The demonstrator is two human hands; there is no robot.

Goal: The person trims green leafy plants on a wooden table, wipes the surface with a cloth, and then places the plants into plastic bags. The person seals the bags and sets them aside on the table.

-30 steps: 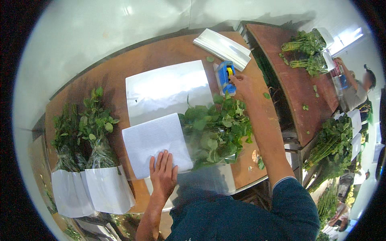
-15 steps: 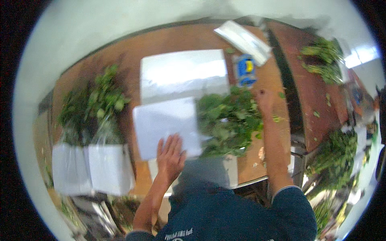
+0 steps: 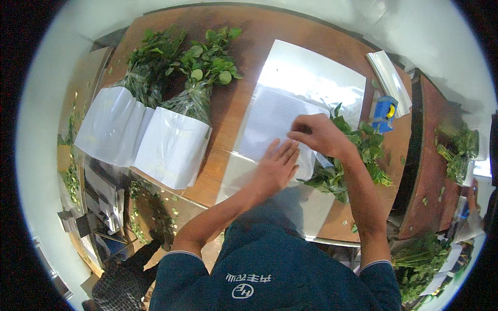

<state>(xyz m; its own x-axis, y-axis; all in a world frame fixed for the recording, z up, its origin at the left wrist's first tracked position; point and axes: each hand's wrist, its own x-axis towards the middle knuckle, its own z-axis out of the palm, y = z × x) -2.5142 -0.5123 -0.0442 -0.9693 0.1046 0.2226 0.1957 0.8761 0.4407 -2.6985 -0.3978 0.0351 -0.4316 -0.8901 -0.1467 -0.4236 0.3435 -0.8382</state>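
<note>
My left hand point(image 3: 280, 165) lies flat, fingers stretched out, on a white corrugated sheet point(image 3: 267, 116). Just beside its fingertips, my right hand point(image 3: 319, 135) is held over the sheet with its fingers curled in a pinch; whatever may be between them is too small or hidden to tell. Leafy green stems point(image 3: 373, 147) stick out from the sheet's right side, partly behind my right forearm. Under and beyond the sheet is a shiny clear plastic film stack point(image 3: 316, 72). A blue tape dispenser point(image 3: 384, 114) with a yellow core stands to the right of the film.
Two wrapped bunches of greenery lie at the left, in white sleeves point(image 3: 168, 147) and clear film. Folded white sheets point(image 3: 389, 80) rest at the far right of the brown table point(image 3: 231, 122). More greenery point(image 3: 456, 150) is on a second table. A person point(image 3: 122, 285) is at lower left.
My right hand has come from the right, near the tape dispenser, to the sheet beside my left hand, and its fingers are now curled. The view has turned.
</note>
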